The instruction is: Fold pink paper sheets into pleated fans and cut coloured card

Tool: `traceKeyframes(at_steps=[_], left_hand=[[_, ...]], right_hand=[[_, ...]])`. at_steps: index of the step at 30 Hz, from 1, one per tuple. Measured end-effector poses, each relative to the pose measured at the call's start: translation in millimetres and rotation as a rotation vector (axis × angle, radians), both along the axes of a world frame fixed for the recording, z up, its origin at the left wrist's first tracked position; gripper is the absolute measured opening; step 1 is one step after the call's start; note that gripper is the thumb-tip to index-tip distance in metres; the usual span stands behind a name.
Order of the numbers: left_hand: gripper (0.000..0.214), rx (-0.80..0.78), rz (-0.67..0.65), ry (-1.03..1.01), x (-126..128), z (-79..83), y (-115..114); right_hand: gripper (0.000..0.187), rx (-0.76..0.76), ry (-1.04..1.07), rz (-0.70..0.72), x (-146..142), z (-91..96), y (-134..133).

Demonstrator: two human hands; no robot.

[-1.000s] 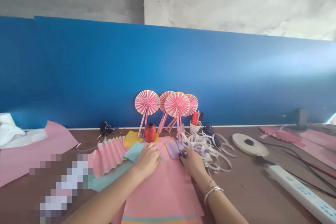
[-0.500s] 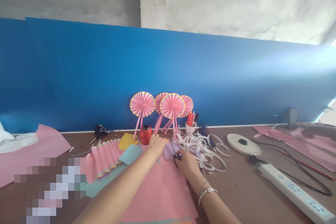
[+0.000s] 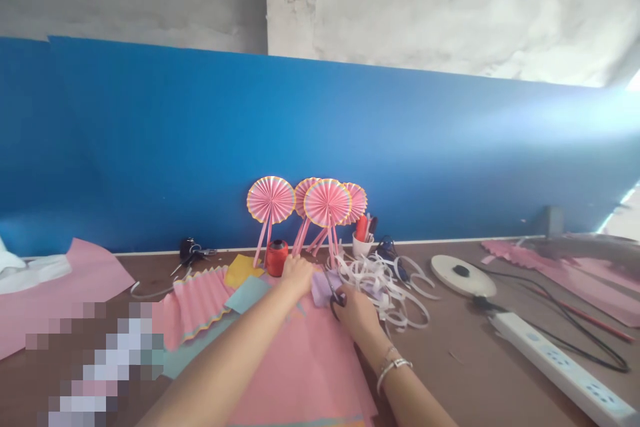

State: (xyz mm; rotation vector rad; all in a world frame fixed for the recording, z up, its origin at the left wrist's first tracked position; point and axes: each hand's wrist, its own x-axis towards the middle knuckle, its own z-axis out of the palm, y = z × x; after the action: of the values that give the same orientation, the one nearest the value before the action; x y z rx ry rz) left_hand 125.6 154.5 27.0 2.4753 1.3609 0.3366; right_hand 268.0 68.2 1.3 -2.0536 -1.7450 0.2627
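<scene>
My right hand (image 3: pixel 357 312) is closed around the dark handles of a pair of scissors (image 3: pixel 337 301), whose blades point up and left, away from me. A lilac paper piece (image 3: pixel 321 288) lies beside the blades. Over the far end of a large pink paper sheet (image 3: pixel 307 363) rests my left hand (image 3: pixel 298 275), fingers together and bent down on it; the fingertips are partly hidden. Just left of that hand stands a red roll of cord or ribbon (image 3: pixel 277 258). A light blue paper piece (image 3: pixel 249 295) and a yellow one (image 3: pixel 243 271) lie near my left forearm.
Several round pink paper fans (image 3: pixel 271 201) lean against the blue partition (image 3: pixel 200 140). White curled strips (image 3: pixel 400 300) are heaped right of my hands, before a white cup (image 3: pixel 362 245) of tools. A pleated pink paper (image 3: pixel 197 303), keys (image 3: pixel 193 252) and a power strip (image 3: pixel 565 367) lie farther out.
Both hands keep nearly the same place and the scissors stay in my right hand. The whole view has shifted very slightly.
</scene>
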Motion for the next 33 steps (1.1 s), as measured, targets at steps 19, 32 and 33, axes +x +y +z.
traceKeyframes(at_steps=[19, 32, 33], left_hand=[[0.012, -0.788, 0.291, -0.858, -34, 15.9, 2], [0.029, -0.628, 0.277, -1.118, -54, 1.2, -29], [0.029, -0.632, 0.251, -1.122, -52, 2.8, -36]], right_hand=[[0.034, 0.324, 0.263, 0.214, -10, -12.6, 2], [0.028, 0.181, 0.333, 0.004, 0, -4.2, 2], [0.031, 0.205, 0.516, 0.023, -3, -1.5, 2]])
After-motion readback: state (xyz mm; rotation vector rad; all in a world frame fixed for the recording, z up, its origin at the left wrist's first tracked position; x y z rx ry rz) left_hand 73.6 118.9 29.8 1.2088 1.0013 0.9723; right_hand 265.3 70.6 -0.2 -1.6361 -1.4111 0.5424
